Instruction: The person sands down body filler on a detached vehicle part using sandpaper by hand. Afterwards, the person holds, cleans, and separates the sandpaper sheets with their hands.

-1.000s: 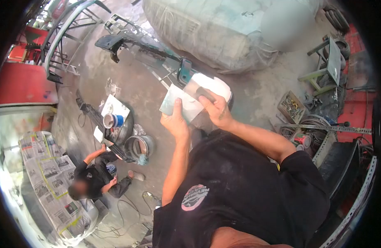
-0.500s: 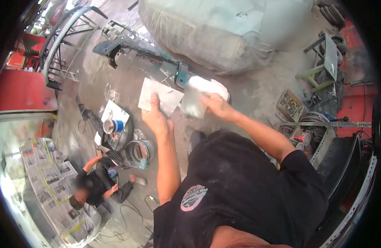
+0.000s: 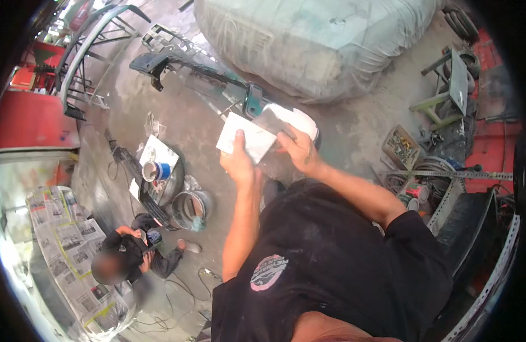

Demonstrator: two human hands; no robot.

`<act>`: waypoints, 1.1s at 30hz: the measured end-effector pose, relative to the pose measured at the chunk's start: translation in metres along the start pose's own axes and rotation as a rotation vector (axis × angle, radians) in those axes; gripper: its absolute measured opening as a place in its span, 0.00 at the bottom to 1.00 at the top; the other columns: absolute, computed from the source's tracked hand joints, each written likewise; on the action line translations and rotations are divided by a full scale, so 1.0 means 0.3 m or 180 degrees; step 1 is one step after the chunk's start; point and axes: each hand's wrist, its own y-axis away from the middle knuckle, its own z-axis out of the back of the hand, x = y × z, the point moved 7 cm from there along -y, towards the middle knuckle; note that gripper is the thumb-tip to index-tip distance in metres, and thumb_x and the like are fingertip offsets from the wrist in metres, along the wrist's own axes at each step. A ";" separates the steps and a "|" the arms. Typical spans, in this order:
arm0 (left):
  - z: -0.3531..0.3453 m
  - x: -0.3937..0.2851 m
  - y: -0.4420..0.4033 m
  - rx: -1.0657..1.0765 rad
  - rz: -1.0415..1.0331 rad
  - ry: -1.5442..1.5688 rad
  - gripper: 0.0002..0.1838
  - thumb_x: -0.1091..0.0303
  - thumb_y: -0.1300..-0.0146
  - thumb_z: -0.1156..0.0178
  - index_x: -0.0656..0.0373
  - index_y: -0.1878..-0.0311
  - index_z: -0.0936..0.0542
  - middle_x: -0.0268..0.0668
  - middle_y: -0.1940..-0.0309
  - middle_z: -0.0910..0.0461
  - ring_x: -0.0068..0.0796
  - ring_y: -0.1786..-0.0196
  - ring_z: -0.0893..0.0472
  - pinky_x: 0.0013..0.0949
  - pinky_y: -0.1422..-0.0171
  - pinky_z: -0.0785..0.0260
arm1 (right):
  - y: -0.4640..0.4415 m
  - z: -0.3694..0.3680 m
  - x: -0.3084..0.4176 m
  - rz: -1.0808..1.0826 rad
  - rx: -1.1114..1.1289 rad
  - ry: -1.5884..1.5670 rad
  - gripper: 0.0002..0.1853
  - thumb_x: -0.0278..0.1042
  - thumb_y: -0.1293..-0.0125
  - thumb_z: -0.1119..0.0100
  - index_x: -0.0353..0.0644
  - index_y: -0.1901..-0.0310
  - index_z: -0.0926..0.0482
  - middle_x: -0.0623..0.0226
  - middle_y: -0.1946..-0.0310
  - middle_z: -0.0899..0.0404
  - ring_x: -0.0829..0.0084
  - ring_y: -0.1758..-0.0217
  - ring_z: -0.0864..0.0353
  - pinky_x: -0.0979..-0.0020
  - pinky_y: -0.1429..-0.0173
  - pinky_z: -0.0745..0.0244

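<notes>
My left hand (image 3: 238,162) grips a flat whitish plate (image 3: 248,138), its thumb lying on the upper face. In my right hand (image 3: 300,149) is a thin grey, blurred spreader (image 3: 271,122), pinched between thumb and fingers. The spreader lies close to the plate's right edge; whether they touch is not clear. Behind my right hand a white rounded surface (image 3: 301,121) shows beside a dark green bumper part (image 3: 253,102).
A person (image 3: 134,248) sits low at the left by a newspaper-covered panel (image 3: 69,245). Nearby are a blue can (image 3: 155,171) and a metal bucket (image 3: 193,209). A plastic-covered car (image 3: 314,51) is ahead; a green bench (image 3: 458,85) and a box (image 3: 401,147) are at the right.
The plate has moved right in my left hand since half a second ago, and the spreader no longer hangs low beside it. The other person has drawn their raised hand back toward their body.
</notes>
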 end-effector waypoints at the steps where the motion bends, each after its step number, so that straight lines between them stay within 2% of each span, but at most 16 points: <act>1: 0.016 -0.014 -0.020 -0.0142 -0.0023 -0.0007 0.17 0.73 0.26 0.34 0.70 0.39 0.20 0.43 0.47 0.13 0.35 0.49 0.12 0.37 0.45 0.17 | -0.006 0.016 -0.007 -0.0016 -0.0018 -0.0003 0.27 0.46 0.16 0.49 0.37 0.26 0.28 0.66 0.46 0.18 0.77 0.45 0.20 0.70 0.41 0.20; 3: 0.027 -0.044 -0.077 -0.0058 0.0193 0.0492 0.16 0.71 0.24 0.36 0.69 0.38 0.20 0.44 0.45 0.14 0.37 0.46 0.12 0.41 0.44 0.15 | -0.034 0.056 -0.016 -0.0114 -0.0121 -0.0131 0.27 0.47 0.16 0.49 0.37 0.26 0.29 0.67 0.48 0.18 0.77 0.47 0.20 0.69 0.43 0.19; 8: -0.002 0.063 0.020 -0.0040 0.0163 -0.0066 0.20 0.76 0.29 0.32 0.70 0.36 0.21 0.42 0.44 0.14 0.35 0.47 0.13 0.38 0.39 0.20 | -0.071 0.024 0.009 0.0176 -0.0564 -0.1391 0.25 0.44 0.15 0.50 0.37 0.27 0.29 0.67 0.46 0.17 0.75 0.44 0.19 0.66 0.40 0.18; 11: -0.031 -0.012 0.047 -0.0079 0.0016 -0.0438 0.19 0.78 0.31 0.32 0.71 0.38 0.20 0.43 0.46 0.13 0.35 0.47 0.13 0.37 0.41 0.19 | -0.021 0.008 0.003 0.0354 -0.0375 -0.0697 0.25 0.42 0.15 0.51 0.37 0.26 0.30 0.64 0.43 0.17 0.74 0.44 0.17 0.64 0.39 0.16; 13: -0.026 -0.027 0.028 0.0168 -0.0140 -0.0425 0.15 0.79 0.30 0.33 0.70 0.41 0.17 0.43 0.48 0.13 0.31 0.50 0.13 0.35 0.45 0.19 | 0.003 -0.015 -0.014 -0.0154 -0.0153 -0.0666 0.26 0.44 0.16 0.49 0.35 0.26 0.30 0.62 0.47 0.16 0.74 0.51 0.15 0.68 0.48 0.15; 17: 0.013 -0.033 0.036 0.0278 -0.0379 -0.0779 0.13 0.78 0.29 0.33 0.70 0.43 0.16 0.41 0.50 0.12 0.30 0.52 0.13 0.35 0.45 0.19 | 0.028 0.006 -0.060 -0.0348 -0.0099 -0.0109 0.27 0.46 0.17 0.47 0.34 0.28 0.28 0.60 0.53 0.14 0.75 0.58 0.14 0.70 0.56 0.17; 20: 0.009 -0.047 0.037 0.0356 -0.0466 -0.0905 0.13 0.77 0.29 0.33 0.69 0.44 0.16 0.40 0.50 0.12 0.30 0.52 0.13 0.36 0.46 0.18 | 0.047 0.010 -0.092 -0.0688 0.0711 0.0341 0.28 0.50 0.18 0.46 0.38 0.28 0.24 0.66 0.61 0.16 0.79 0.62 0.20 0.69 0.59 0.22; 21: 0.012 -0.055 0.034 0.0379 -0.0523 -0.0954 0.13 0.77 0.29 0.32 0.69 0.44 0.16 0.40 0.50 0.12 0.29 0.52 0.13 0.36 0.46 0.18 | 0.052 0.032 -0.128 -0.0712 0.0671 0.0310 0.28 0.50 0.18 0.46 0.38 0.28 0.24 0.66 0.61 0.16 0.79 0.62 0.20 0.69 0.59 0.22; 23: 0.014 -0.058 0.000 0.0397 -0.0444 -0.0898 0.14 0.77 0.28 0.33 0.69 0.42 0.17 0.42 0.50 0.12 0.31 0.51 0.12 0.37 0.45 0.18 | 0.050 0.018 -0.222 -0.0389 0.1291 0.0682 0.29 0.51 0.18 0.46 0.38 0.27 0.25 0.66 0.58 0.16 0.78 0.57 0.20 0.69 0.54 0.21; 24: 0.026 -0.059 -0.023 0.0324 -0.0279 -0.0579 0.15 0.76 0.28 0.34 0.70 0.41 0.18 0.42 0.50 0.13 0.33 0.51 0.12 0.38 0.44 0.17 | 0.052 0.014 -0.267 -0.0385 0.1272 0.0658 0.29 0.51 0.18 0.46 0.38 0.27 0.25 0.66 0.58 0.16 0.78 0.57 0.20 0.69 0.54 0.21; 26: 0.035 -0.051 -0.026 0.0388 0.0083 -0.0340 0.18 0.75 0.28 0.33 0.71 0.38 0.21 0.45 0.48 0.14 0.38 0.50 0.12 0.40 0.41 0.16 | 0.047 0.071 -0.363 -0.1033 0.0237 -0.0302 0.28 0.51 0.17 0.47 0.39 0.27 0.26 0.66 0.52 0.16 0.76 0.52 0.19 0.68 0.49 0.21; 27: 0.037 -0.035 -0.019 0.0388 0.0079 -0.0346 0.18 0.75 0.28 0.33 0.71 0.38 0.21 0.45 0.48 0.14 0.38 0.50 0.12 0.40 0.41 0.16 | 0.034 0.057 -0.350 -0.1031 0.0239 -0.0308 0.28 0.51 0.17 0.47 0.39 0.27 0.26 0.66 0.52 0.16 0.76 0.52 0.19 0.68 0.49 0.21; 29: 0.072 0.038 0.013 0.0249 0.0129 -0.0729 0.19 0.75 0.29 0.32 0.72 0.38 0.21 0.46 0.46 0.14 0.38 0.49 0.12 0.40 0.42 0.16 | 0.000 0.069 -0.231 -0.0306 -0.0500 -0.0944 0.30 0.52 0.18 0.47 0.40 0.25 0.28 0.68 0.46 0.16 0.75 0.49 0.18 0.68 0.48 0.20; 30: 0.088 0.073 0.024 0.0184 0.0086 -0.0963 0.20 0.76 0.29 0.33 0.72 0.37 0.21 0.46 0.45 0.15 0.37 0.48 0.13 0.40 0.43 0.17 | 0.004 0.032 -0.163 -0.0360 -0.0023 -0.1188 0.38 0.54 0.18 0.45 0.28 0.23 0.36 0.59 0.53 0.13 0.71 0.56 0.13 0.67 0.54 0.19; 31: 0.062 0.067 0.042 0.0212 0.0099 -0.0965 0.20 0.76 0.29 0.33 0.72 0.37 0.21 0.46 0.45 0.15 0.37 0.48 0.13 0.40 0.43 0.17 | 0.012 0.048 -0.134 -0.0351 -0.0052 -0.1184 0.38 0.54 0.18 0.45 0.28 0.23 0.36 0.59 0.53 0.13 0.71 0.56 0.13 0.67 0.54 0.19; 33: 0.026 0.025 0.075 0.0204 0.0071 -0.0958 0.21 0.77 0.30 0.32 0.73 0.37 0.22 0.46 0.44 0.15 0.36 0.49 0.13 0.39 0.44 0.17 | 0.049 0.050 -0.115 -0.0686 0.0431 0.0490 0.35 0.52 0.20 0.43 0.25 0.28 0.30 0.56 0.58 0.13 0.71 0.55 0.13 0.65 0.54 0.19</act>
